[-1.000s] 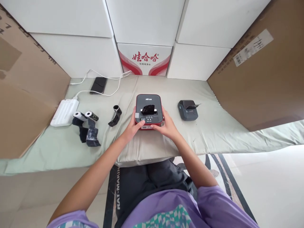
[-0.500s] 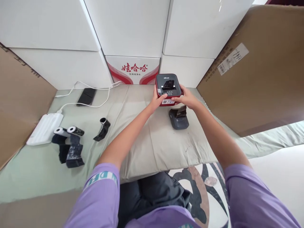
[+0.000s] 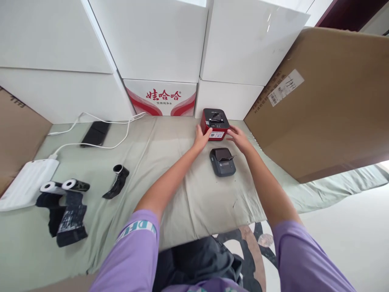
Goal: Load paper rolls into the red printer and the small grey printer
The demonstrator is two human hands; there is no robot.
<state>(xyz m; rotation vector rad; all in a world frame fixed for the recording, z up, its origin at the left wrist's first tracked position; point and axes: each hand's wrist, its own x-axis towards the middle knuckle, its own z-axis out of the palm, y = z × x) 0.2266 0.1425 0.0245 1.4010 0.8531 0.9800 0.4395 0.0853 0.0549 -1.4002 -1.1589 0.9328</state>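
Note:
A red and black label printer (image 3: 216, 124), with a dark strip sticking up from its top slot, rests on the cloth against the white boxes. My left hand (image 3: 201, 140) is around its front left corner, thumb on the front face and fingers along the side. At the right front corner, my right hand (image 3: 238, 140) has its fingers apart; the thumb is close to the side, and I cannot tell whether it touches. Just in front of the printer sits a smaller dark grey portable printer (image 3: 223, 163), with a dark strip coming out of it.
On the left lie a black loose roll (image 3: 117, 181), two rolls with dark strips (image 3: 72, 215), a white power bank (image 3: 28, 184), a white cable (image 3: 91, 144) and a black phone (image 3: 95, 134). Cardboard boxes (image 3: 328, 109) flank the cloth-covered table (image 3: 200, 202); white boxes (image 3: 164, 40) line the back.
Both hands have carried the red and black printer from the middle to the back right, behind the grey printer, and lowered it onto the cloth. My right hand has loosened. The view has shifted right.

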